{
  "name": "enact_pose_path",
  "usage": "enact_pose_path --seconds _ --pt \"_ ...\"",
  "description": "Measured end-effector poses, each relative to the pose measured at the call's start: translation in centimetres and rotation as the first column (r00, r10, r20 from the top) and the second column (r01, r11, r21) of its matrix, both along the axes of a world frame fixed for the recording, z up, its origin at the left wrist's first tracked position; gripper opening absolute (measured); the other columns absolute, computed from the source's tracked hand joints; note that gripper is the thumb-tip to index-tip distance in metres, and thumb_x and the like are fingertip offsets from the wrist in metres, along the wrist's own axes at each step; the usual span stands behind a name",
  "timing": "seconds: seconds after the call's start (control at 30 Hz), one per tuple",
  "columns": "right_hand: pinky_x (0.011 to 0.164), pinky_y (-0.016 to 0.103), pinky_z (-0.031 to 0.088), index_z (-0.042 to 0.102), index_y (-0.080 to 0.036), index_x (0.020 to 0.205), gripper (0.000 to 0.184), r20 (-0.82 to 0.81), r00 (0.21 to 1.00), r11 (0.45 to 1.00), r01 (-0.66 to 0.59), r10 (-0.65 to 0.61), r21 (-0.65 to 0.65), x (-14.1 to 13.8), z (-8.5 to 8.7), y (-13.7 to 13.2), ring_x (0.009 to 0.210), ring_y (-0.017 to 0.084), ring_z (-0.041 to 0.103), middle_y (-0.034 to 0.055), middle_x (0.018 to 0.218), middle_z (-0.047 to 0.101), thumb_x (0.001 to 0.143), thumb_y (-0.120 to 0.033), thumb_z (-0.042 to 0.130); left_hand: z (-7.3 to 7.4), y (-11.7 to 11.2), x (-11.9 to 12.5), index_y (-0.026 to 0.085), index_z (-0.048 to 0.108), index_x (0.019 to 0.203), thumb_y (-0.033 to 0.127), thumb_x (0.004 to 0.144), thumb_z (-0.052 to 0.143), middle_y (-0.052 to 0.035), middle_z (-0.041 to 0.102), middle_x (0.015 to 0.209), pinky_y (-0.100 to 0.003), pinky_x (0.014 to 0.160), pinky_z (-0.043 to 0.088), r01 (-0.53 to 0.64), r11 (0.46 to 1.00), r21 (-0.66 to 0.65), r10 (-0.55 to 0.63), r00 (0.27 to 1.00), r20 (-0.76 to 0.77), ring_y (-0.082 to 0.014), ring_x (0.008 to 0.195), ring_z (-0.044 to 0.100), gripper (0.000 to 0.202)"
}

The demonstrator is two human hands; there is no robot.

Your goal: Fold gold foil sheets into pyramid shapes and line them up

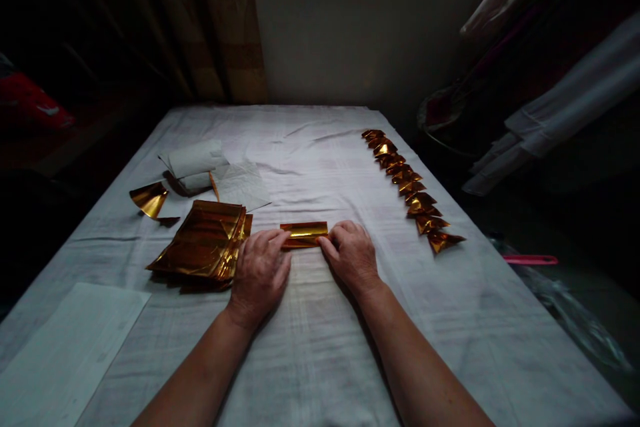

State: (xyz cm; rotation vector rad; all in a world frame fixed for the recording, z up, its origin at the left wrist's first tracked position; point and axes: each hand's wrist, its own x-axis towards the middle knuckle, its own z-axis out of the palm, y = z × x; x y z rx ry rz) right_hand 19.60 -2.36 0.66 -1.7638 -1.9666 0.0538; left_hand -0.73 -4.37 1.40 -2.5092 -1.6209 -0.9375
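Observation:
A small sheet of shiny gold foil paper [304, 232], folded into a narrow strip, lies flat on the cloth-covered table between my hands. My left hand [261, 270] grips its left end, fingers bent over the edge. At its right end my right hand [351, 253] pinches the paper between thumb and curled fingers. Close by my left hand lies a stack of flat gold foil sheets [205, 240], their edges uneven. A row of folded gold foil pieces [420, 201] with pointed ends runs along the table's right side.
Behind the stack are a curled foil scrap [150, 200] and crumpled whitish paper [197, 160]. A white sheet [75, 353] lies at the near left. Past the right edge are a pink handle [531, 259], clear plastic [575, 313] and hanging white cloth [565, 113].

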Motion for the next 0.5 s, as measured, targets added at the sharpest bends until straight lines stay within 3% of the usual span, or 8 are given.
enact_pose_path --seconds 0.17,0.5 --pt "0.072 0.033 0.037 0.058 -0.023 0.071 0.021 0.010 1.000 1.000 0.008 -0.008 0.011 0.0 -0.1 0.1 0.080 0.021 0.052 0.0039 0.082 0.061 0.089 -0.032 0.064 0.4 -0.9 1.1 0.020 0.065 0.117 0.022 0.094 0.050 -0.0086 0.068 0.118 -0.041 0.104 0.043 0.246 0.969 -0.007 -0.246 0.966 -0.078 -0.0242 0.116 0.057 0.027" --pt "0.074 0.032 0.037 0.059 -0.022 0.071 0.020 -0.004 1.000 1.000 0.015 -0.015 -0.024 0.0 0.0 0.1 0.082 0.021 0.053 0.0038 0.083 0.061 0.088 -0.031 0.064 -0.3 -1.0 1.5 0.018 0.062 0.127 0.034 0.095 0.051 -0.0096 0.064 0.133 -0.048 0.109 0.038 0.230 0.966 -0.117 -0.247 0.957 -0.150 -0.0294 0.127 0.052 0.037"
